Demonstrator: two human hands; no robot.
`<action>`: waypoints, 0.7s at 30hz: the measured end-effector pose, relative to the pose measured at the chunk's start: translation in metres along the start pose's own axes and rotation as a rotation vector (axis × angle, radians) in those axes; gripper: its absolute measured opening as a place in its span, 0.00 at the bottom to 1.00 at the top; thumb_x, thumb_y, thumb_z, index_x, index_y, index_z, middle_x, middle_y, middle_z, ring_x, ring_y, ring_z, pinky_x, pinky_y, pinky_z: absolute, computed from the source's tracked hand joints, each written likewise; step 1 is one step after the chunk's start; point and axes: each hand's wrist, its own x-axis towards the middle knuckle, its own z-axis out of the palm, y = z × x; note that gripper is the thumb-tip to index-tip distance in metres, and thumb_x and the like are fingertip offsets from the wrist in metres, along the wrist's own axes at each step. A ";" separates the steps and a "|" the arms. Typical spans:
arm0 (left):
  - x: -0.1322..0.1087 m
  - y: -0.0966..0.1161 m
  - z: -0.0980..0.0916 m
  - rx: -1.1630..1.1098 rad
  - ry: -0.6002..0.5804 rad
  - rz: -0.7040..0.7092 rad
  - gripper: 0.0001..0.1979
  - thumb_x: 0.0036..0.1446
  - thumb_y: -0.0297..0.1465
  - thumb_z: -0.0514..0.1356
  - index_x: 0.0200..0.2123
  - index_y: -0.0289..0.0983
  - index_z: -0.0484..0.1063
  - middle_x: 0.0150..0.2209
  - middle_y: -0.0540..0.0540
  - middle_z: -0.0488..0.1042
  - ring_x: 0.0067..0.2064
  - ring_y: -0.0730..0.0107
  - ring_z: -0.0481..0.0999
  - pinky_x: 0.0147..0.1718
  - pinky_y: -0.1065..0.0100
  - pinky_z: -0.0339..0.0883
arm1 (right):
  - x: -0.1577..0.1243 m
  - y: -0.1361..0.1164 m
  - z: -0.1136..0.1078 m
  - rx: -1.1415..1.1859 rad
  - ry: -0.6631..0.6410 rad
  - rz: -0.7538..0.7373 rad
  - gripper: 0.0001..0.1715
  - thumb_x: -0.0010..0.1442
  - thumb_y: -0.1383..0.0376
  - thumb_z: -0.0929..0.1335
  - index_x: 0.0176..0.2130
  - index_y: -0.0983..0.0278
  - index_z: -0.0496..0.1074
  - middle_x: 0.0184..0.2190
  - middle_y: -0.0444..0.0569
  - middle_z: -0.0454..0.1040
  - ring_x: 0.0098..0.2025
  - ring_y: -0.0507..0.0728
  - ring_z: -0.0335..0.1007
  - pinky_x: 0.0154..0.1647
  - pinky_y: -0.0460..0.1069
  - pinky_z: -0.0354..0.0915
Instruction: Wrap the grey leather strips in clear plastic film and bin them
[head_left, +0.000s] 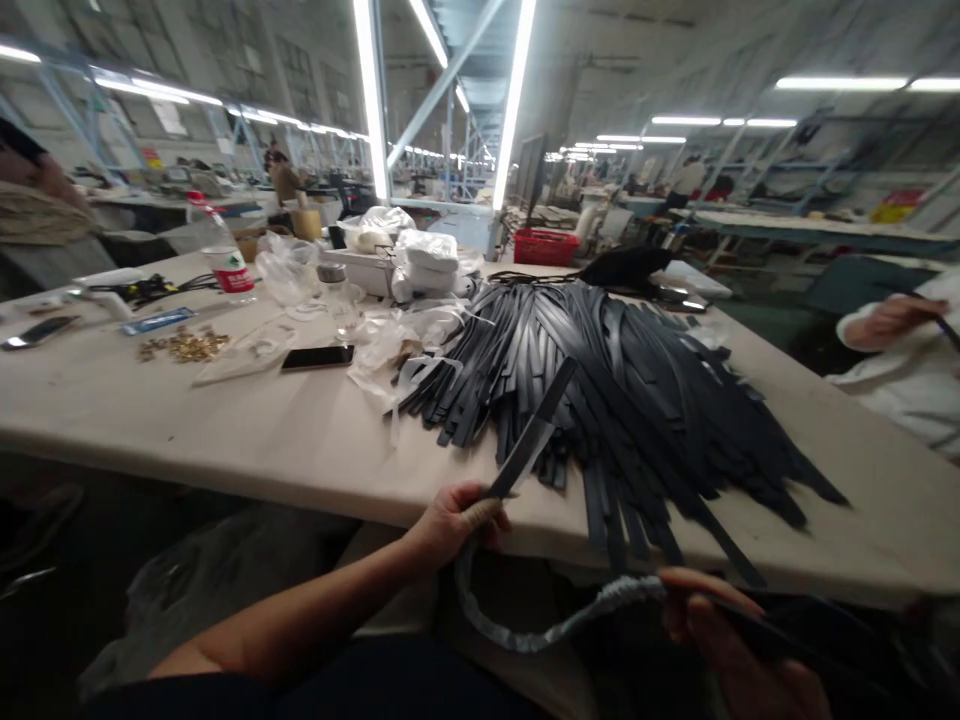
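Black and flat, 1 strip (555, 395) rises in the head view from the left hand (457, 520), whose fingers are curled closed around its lower part. Its long axis slants up, away and to the right, so that its free end shows against the pile of dark strips (630, 370) on the table (247, 440). The left hand is the nearer to that end; the right hand (720, 625) is well apart from it, lower and to the right. Between the 2 hands a crinkled grey band (525, 640) sags in a loop, the right fingers closed on its right end. Whether band and strip are joined inside the left grip, I cannot tell.
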 end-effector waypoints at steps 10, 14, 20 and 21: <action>-0.032 -0.014 -0.004 0.271 -0.330 -0.231 0.23 0.55 0.49 0.65 0.41 0.34 0.77 0.32 0.45 0.76 0.25 0.75 0.71 0.27 0.72 0.66 | 0.028 -0.028 0.021 0.297 -0.193 0.068 0.15 0.66 0.53 0.68 0.38 0.58 0.82 0.60 0.50 0.71 0.34 0.53 0.74 0.32 0.49 0.70; -0.023 -0.012 0.002 0.348 -0.408 -0.243 0.23 0.57 0.50 0.62 0.37 0.33 0.77 0.31 0.45 0.76 0.26 0.74 0.71 0.29 0.71 0.66 | 0.026 -0.029 0.024 0.400 -0.195 0.093 0.14 0.65 0.54 0.69 0.39 0.58 0.82 0.54 0.50 0.76 0.36 0.53 0.75 0.34 0.47 0.70; 0.005 0.017 0.038 0.318 -0.577 -0.060 0.27 0.58 0.48 0.61 0.54 0.38 0.75 0.48 0.41 0.78 0.53 0.52 0.74 0.55 0.60 0.66 | 0.022 -0.045 0.041 0.107 -0.158 0.032 0.14 0.66 0.56 0.68 0.43 0.60 0.81 0.47 0.51 0.81 0.47 0.59 0.77 0.47 0.51 0.72; 0.009 0.019 0.047 0.327 -0.570 -0.032 0.26 0.58 0.47 0.62 0.55 0.39 0.75 0.51 0.42 0.77 0.57 0.51 0.72 0.59 0.59 0.62 | 0.020 -0.049 0.044 0.059 -0.152 -0.003 0.15 0.67 0.56 0.67 0.43 0.60 0.81 0.46 0.51 0.81 0.46 0.59 0.78 0.49 0.52 0.71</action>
